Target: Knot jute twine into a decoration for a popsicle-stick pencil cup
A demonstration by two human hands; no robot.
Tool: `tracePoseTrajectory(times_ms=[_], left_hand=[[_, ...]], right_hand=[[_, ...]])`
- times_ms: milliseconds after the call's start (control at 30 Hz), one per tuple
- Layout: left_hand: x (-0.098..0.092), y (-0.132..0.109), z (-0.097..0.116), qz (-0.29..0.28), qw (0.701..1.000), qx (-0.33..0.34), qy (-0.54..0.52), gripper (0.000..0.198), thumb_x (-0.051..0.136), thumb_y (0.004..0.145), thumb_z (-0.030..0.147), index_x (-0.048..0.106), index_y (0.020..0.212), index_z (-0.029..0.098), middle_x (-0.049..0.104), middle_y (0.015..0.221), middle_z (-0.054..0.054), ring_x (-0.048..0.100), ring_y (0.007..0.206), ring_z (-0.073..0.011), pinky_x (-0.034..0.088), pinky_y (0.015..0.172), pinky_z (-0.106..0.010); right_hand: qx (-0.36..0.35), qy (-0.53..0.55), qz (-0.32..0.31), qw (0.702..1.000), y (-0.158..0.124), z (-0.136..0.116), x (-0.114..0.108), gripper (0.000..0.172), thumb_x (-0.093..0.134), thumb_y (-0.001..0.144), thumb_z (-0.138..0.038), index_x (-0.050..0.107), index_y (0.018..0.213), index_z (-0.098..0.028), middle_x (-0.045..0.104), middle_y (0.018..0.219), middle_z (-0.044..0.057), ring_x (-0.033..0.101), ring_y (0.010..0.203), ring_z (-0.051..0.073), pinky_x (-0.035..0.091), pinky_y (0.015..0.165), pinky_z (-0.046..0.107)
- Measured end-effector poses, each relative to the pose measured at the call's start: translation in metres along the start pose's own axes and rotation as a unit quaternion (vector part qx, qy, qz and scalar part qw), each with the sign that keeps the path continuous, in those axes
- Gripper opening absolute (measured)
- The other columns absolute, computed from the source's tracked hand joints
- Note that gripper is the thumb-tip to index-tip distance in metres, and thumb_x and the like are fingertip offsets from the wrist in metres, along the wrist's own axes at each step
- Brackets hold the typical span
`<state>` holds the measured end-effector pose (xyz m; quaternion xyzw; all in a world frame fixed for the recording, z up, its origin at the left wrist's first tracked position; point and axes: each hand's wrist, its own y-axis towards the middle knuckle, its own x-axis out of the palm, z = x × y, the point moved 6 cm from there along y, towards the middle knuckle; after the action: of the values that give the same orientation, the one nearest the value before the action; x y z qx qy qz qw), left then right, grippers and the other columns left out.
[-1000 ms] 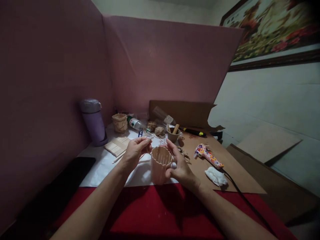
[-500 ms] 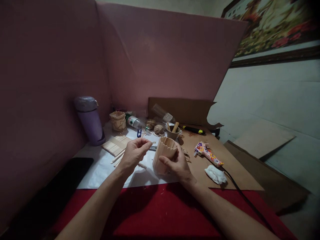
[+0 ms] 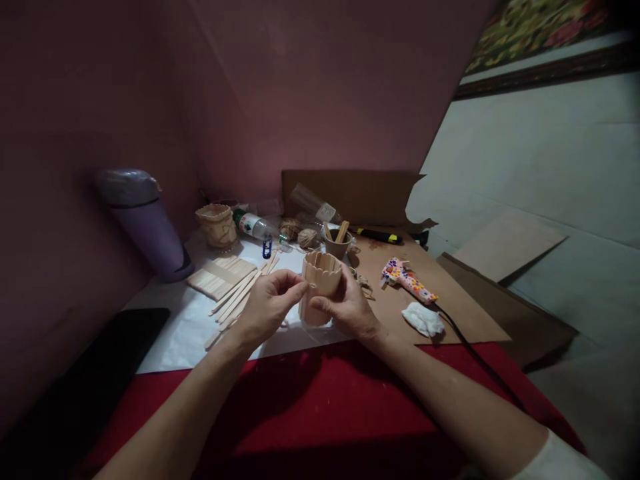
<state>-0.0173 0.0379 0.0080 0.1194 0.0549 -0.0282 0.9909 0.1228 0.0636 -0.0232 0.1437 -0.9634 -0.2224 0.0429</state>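
My right hand (image 3: 356,308) is closed round the side of a cup made of upright wooden craft sticks (image 3: 315,307), thumb in front; its scalloped rim faces up. My left hand (image 3: 267,303) pinches a small tan bit that looks like twine, its fingertips at the cup's left front, just below the rim. Most of this bit is hidden by the fingers. Left of that hand lie loose craft sticks (image 3: 235,297) and a banded bundle of sticks (image 3: 223,277). Behind the cup are balls of twine (image 3: 307,238) and a small pot (image 3: 337,247) holding sticks.
A flowered glue gun (image 3: 407,280) with a black cord and a crumpled white cloth (image 3: 423,319) lie on cardboard at right. Farther back are a utility knife (image 3: 377,235), a plastic bottle (image 3: 253,225) and a decorated stick pot (image 3: 217,227). A purple tumbler (image 3: 147,230) stands at left.
My left hand has come against the cup, its pinched fingertips now at the wall below the rim. The cup is turned more upright in my right hand. The whole view has shifted.
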Motion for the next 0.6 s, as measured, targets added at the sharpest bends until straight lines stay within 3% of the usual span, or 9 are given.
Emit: tracePoseTrajectory(times_ms=[167,367,600], left_hand=[[0.0000,0.0000,0.0022,0.001,0.996,0.065,0.060,0.017,0.065,0.072,0.031,0.061,0.071,0.015,0.058,0.064,0.000,0.049,0.059,-0.0102,0.038,0.054,-0.021],[0.0023,-0.0016,0.0069,0.006,0.992,0.086,0.097,0.017,0.064,0.073,0.031,0.061,0.070,0.015,0.060,0.064,-0.001,0.051,0.059,-0.0109,0.039,0.054,-0.022],[0.0045,-0.0032,0.0081,0.017,0.988,0.108,0.113,0.015,0.064,0.073,0.031,0.061,0.069,0.016,0.059,0.061,0.000,0.049,0.056,-0.0102,0.037,0.053,-0.021]], right_hand=[[-0.011,0.011,-0.017,1.000,0.0003,-0.0039,0.0011,0.089,0.077,0.060,-0.041,0.032,0.135,-0.024,0.054,0.122,0.010,0.051,0.112,0.027,0.041,0.096,0.043],[-0.004,0.006,-0.028,1.000,0.0005,-0.0089,0.0027,0.073,0.073,0.069,-0.034,0.036,0.131,-0.023,0.054,0.123,0.010,0.050,0.114,0.025,0.040,0.097,0.040],[0.011,0.020,-0.044,0.999,-0.0009,-0.0091,0.0035,0.075,0.070,0.071,-0.036,0.033,0.135,-0.024,0.052,0.127,0.009,0.050,0.115,0.026,0.043,0.095,0.041]])
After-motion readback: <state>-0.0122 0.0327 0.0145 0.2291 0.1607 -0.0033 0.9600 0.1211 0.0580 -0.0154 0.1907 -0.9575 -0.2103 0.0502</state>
